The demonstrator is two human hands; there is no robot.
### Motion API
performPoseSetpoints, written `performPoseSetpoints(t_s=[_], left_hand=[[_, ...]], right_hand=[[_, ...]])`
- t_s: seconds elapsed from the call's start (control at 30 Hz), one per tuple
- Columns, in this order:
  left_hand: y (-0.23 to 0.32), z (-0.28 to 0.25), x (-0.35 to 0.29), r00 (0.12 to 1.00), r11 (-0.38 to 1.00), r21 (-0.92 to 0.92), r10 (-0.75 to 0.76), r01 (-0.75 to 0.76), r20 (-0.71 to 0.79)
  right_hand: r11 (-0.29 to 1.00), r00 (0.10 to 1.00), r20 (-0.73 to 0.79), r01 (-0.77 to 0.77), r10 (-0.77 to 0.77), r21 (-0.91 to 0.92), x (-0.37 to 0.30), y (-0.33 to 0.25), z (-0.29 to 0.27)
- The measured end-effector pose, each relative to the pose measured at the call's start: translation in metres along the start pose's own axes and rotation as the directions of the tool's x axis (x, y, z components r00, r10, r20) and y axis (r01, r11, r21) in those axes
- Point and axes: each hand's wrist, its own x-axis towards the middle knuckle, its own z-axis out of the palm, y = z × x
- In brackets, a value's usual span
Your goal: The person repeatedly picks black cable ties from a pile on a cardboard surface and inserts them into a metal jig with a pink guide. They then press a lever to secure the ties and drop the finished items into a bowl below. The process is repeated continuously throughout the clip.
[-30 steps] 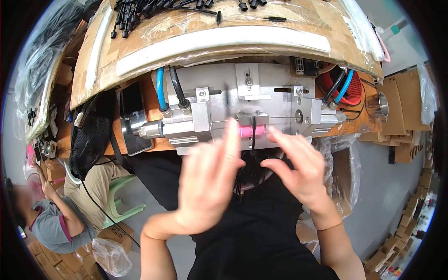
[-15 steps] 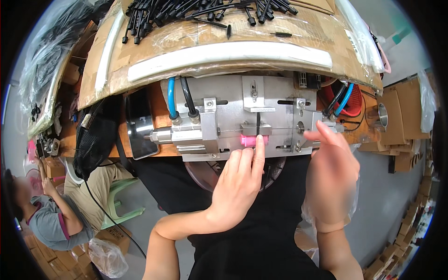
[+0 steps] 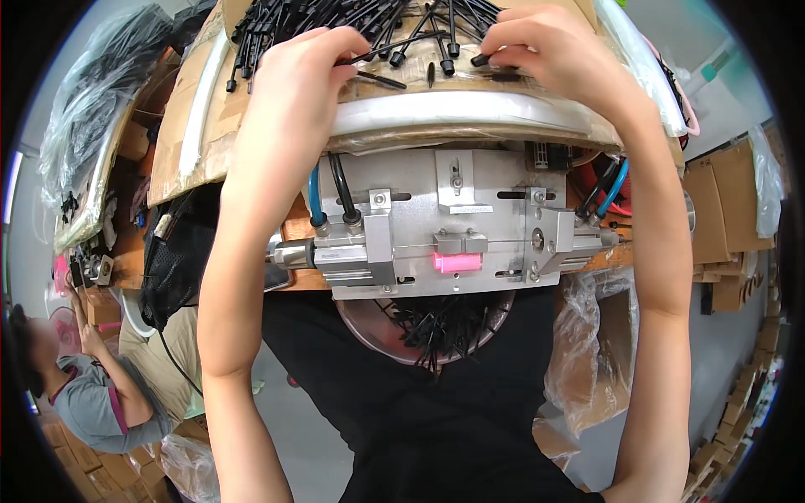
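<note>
Both my hands reach over the cardboard-topped surface (image 3: 402, 138) at the back, where a pile of black plastic rods (image 3: 310, 21) with thick cap-like ends lies. My left hand (image 3: 306, 71) is at the pile's front left, thumb and fingers closed around one end of a black rod (image 3: 402, 44). Farther right, my right hand (image 3: 553, 54) pinches a thick black rod end (image 3: 480, 60); the rest of that piece is partly hidden. Small dark brush-like pieces (image 3: 431, 74) lie between the hands. Nearer me, the metal fixture (image 3: 419, 193) has a pink block (image 3: 458, 263) at its middle.
Blue and black air hoses (image 3: 315, 197) run into the fixture's cylinders. Below its front edge, a bowl (image 3: 356, 323) holds several black rods (image 3: 436, 327). A black mesh bag (image 3: 172, 268) hangs at left. Plastic-lined carton (image 3: 599, 335) at right; a seated person (image 3: 109, 394) at far left.
Both hands have moved from the fixture to the pile at the back. The black rod upright at the fixture's middle is gone from there, and black rods now show in the bowl.
</note>
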Motion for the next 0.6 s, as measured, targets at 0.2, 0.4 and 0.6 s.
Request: performPoseSetpoints(t_s=[0.2, 0.4, 0.6], left_hand=[[0.074, -0.012, -0.057, 0.985, 0.989, 0.053, -0.133, 0.139, -0.108], [0.156, 0.013, -0.150, 0.966, 0.991, -0.028, -0.121, 0.131, 0.227], [0.168, 0.044, -0.157, 0.933, 0.987, 0.007, -0.153, 0.159, 0.326]], right_hand=[[0.827, 0.849, -0.338, -0.185, 0.407, 0.531, -0.031, 0.004, -0.026], [0.749, 0.701, -0.548, 0.029, 0.457, 0.662, -0.063, -0.036, -0.019], [0.595, 0.749, -0.441, 0.077, 0.495, 0.800, -0.122, -0.017, -0.039]])
